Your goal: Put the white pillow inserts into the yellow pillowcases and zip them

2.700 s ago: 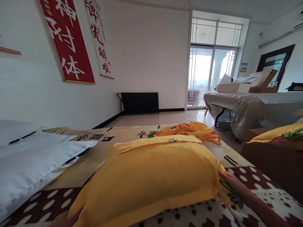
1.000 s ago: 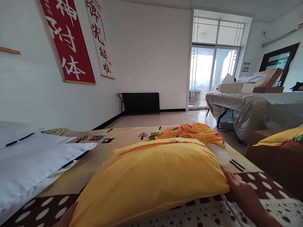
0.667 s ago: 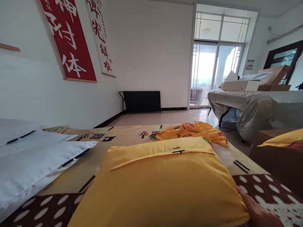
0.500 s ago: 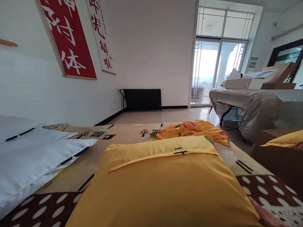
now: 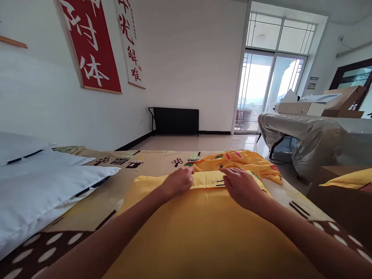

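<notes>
A plump yellow pillow in its pillowcase point(image 5: 200, 228) lies in front of me, with a folded flap point(image 5: 205, 180) along its far end. My left hand point(image 5: 178, 182) is closed at that flap, left of its middle, fingers curled down onto the cloth. To the right, my right hand point(image 5: 240, 186) bends its fingers over the same flap, thumb on the near side; the fingertips are partly hidden. Short black marks show on the flap between the hands. Just beyond lies a crumpled orange-yellow printed cloth point(image 5: 250, 161).
White pillows with black strips point(image 5: 58, 193) lie at the left on the patterned bedspread point(image 5: 157, 159). On the right, a brown box point(image 5: 328, 193) bears another yellow piece point(image 5: 348, 179). Behind it stands a plastic-covered table point(image 5: 316, 131) with cartons. A black folded panel point(image 5: 176, 121) leans at the far wall.
Both hands have come up from the pillow's near sides to the flap at its far end. The pillow stays about where it was; the view has shifted slightly.
</notes>
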A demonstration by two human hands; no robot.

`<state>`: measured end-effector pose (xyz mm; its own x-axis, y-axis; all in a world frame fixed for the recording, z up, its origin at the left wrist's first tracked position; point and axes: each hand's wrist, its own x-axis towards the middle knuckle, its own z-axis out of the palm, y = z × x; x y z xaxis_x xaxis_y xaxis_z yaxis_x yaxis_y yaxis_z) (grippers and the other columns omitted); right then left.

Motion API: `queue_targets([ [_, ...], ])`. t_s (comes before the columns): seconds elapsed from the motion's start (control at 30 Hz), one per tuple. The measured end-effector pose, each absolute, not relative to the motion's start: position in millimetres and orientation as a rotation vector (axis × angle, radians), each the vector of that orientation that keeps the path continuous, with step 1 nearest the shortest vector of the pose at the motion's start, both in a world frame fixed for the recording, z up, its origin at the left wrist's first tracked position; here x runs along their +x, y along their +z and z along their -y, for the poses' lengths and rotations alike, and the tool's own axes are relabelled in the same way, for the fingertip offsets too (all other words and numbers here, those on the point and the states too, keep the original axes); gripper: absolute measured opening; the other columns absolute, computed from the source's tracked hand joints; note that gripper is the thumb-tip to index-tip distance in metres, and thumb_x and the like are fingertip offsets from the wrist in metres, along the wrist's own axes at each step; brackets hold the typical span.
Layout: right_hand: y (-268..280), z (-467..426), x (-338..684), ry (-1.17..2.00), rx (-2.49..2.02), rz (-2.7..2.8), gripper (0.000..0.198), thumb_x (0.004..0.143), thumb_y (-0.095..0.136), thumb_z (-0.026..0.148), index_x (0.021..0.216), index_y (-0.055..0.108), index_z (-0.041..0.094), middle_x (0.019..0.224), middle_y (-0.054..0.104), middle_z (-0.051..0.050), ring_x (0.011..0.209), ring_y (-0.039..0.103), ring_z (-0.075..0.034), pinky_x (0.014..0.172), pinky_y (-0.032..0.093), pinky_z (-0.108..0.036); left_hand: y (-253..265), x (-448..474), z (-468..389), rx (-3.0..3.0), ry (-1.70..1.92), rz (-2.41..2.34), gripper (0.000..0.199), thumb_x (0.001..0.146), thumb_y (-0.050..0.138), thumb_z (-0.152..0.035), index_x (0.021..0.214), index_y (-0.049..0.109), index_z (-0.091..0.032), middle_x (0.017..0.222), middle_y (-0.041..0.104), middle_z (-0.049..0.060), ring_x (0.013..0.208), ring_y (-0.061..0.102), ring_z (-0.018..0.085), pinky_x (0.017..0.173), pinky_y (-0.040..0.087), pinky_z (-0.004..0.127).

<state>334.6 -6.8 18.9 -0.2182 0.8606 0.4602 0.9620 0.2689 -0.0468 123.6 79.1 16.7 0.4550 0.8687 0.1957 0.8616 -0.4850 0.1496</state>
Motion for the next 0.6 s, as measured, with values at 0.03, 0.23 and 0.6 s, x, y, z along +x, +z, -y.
queue_targets([
  [0.03,17.9,-13.0,313.8,-0.306,-1.675,2.155,0.033,0.09,0.033,0.019,0.106,0.062,0.016,0.102,0.068,-0.011,0.096,0.062,-0.023,0.083,0.044,-0.035,14.3,139.8,-80.2,2.662,0.399,-1.552,0.031,0.086,0.038,-0.014,0.106,0.061,-0.013,0.112,0.064,0.013,0.103,0.06,0.023,0.087,0.046,0.033],
  [0.23,-49.3,-48.6,341.8,-0.031,-1.624,2.216,0.043,0.095,0.028,0.034,0.129,0.051,0.019,0.137,0.051,-0.009,0.129,0.042,-0.021,0.105,0.03,-0.039,-37.6,114.8,-84.6,2.669,0.428,-1.493,0.055,0.092,0.027,-0.046,0.132,0.049,-0.017,0.142,0.045,0.008,0.134,0.037,0.022,0.112,0.027,0.039],
  [0.6,-100.7,-18.2,484.9,-0.023,-2.322,1.973,0.048,0.09,0.026,0.024,0.132,0.049,0.015,0.129,0.057,-0.015,0.118,0.054,-0.028,0.093,0.04,-0.042,-95.4,-83.8,-93.2,2.236,0.454,-1.903,0.056,0.084,0.035,-0.05,0.125,0.059,-0.021,0.128,0.059,0.007,0.113,0.059,0.028,0.095,0.047,0.041],
])
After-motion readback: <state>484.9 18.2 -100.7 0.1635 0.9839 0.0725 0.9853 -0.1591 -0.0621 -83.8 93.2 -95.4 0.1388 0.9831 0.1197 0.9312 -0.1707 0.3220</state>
